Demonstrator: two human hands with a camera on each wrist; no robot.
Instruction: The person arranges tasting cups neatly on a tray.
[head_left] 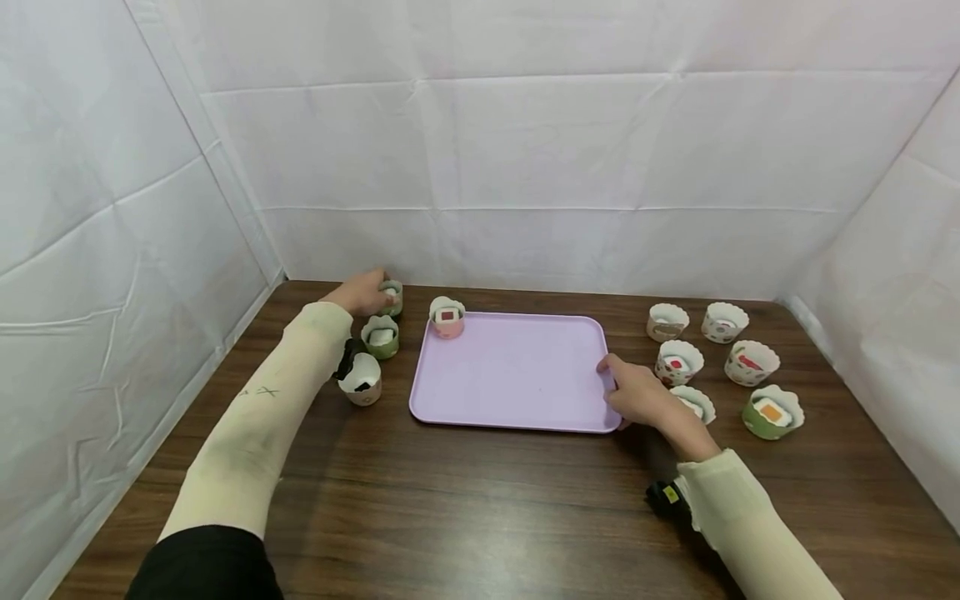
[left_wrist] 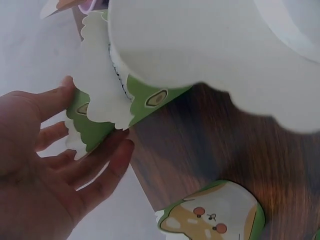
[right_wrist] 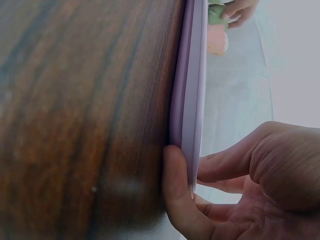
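Note:
At the back left of the table my left hand (head_left: 360, 294) grips a green paper cup (head_left: 396, 304) with white filling. In the left wrist view the thumb and fingers surround this avocado-print cup (left_wrist: 97, 131). Another green cup (head_left: 380, 343) and a pale cup (head_left: 363, 395) stand nearer to me, beside the wrist. My right hand (head_left: 641, 395) pinches the right edge of a lilac tray (head_left: 517, 375); the right wrist view has the tray rim (right_wrist: 191, 95) between thumb and fingers. On the tray's back left corner sits a pink cup (head_left: 448, 327) with a dark red square inside.
Right of the tray stand several paper cups, among them a green one with an orange square (head_left: 771, 412) and a white one with a red square (head_left: 678, 363). One cup (head_left: 693, 403) is partly behind my right hand. White cloth walls (head_left: 525, 150) border the wooden table (head_left: 450, 508).

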